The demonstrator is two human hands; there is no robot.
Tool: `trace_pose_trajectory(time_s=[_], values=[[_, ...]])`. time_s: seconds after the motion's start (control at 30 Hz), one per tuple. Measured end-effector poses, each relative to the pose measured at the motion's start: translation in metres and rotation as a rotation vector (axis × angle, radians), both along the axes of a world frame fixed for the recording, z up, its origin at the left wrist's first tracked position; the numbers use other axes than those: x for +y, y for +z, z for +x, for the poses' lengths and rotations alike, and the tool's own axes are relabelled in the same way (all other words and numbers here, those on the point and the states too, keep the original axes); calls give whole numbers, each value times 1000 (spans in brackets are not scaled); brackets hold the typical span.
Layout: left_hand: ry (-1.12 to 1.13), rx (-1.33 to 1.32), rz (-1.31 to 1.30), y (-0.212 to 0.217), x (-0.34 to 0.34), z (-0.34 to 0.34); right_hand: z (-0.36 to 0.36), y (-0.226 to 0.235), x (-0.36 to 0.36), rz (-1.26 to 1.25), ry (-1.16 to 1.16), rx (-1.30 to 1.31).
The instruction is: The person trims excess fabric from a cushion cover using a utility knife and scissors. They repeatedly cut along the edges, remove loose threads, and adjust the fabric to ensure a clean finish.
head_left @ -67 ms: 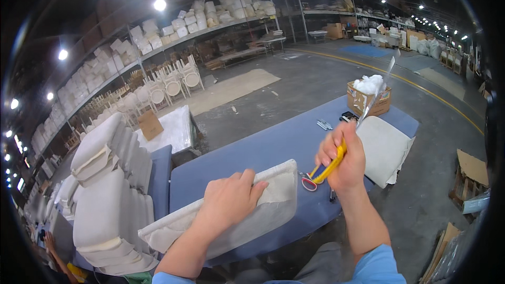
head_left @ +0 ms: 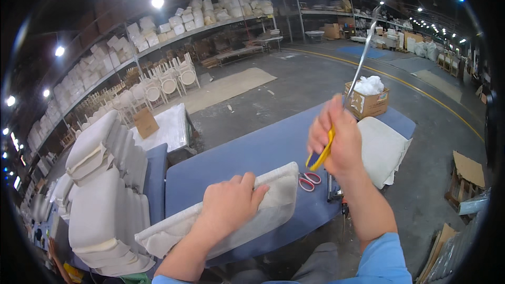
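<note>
Stretching centrally: blue table (head_left: pixel 236 150) | tilted at its near edge: pale cloth-covered panel (head_left: pixel 268 215), left hand (head_left: pixel 231 200) gripping the rim, fingers bent | by far right corner: cardboard box (head_left: pixel 372 106), printed label | raised above the surface: right hand (head_left: pixel 336 142) clenched round yellow-handled metal tool (head_left: pixel 362 58) | toward near right end: red-handled scissors (head_left: pixel 308 181)

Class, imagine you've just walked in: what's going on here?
A person's left hand holds a tilted pale pad by its upper edge at a blue table. The right hand grips a yellow-handled metal tool upright, clear of the pad. Scissors lie on the table beside the pad; a stack of pads stands at left.
</note>
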State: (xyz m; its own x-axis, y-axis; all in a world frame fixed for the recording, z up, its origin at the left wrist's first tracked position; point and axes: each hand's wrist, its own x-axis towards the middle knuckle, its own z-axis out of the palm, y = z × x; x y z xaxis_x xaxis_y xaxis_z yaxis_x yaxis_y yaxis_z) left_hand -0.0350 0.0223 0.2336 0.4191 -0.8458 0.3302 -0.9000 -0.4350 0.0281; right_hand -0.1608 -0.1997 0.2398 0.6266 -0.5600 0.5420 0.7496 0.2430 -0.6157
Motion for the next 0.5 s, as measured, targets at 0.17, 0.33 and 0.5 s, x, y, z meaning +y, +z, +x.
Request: trace_pose_trajectory(time_s=[0.17,0.33,0.5], values=[[-12,-27,-30,0,4,-2,19,52,-12,-204,-162,-174],[-26,-63,-114,-8,4,2,48,18,-17,-114,-120,134],[-45,-74,-147,-7,5,3,16,64,-30,-25,-68,-319]])
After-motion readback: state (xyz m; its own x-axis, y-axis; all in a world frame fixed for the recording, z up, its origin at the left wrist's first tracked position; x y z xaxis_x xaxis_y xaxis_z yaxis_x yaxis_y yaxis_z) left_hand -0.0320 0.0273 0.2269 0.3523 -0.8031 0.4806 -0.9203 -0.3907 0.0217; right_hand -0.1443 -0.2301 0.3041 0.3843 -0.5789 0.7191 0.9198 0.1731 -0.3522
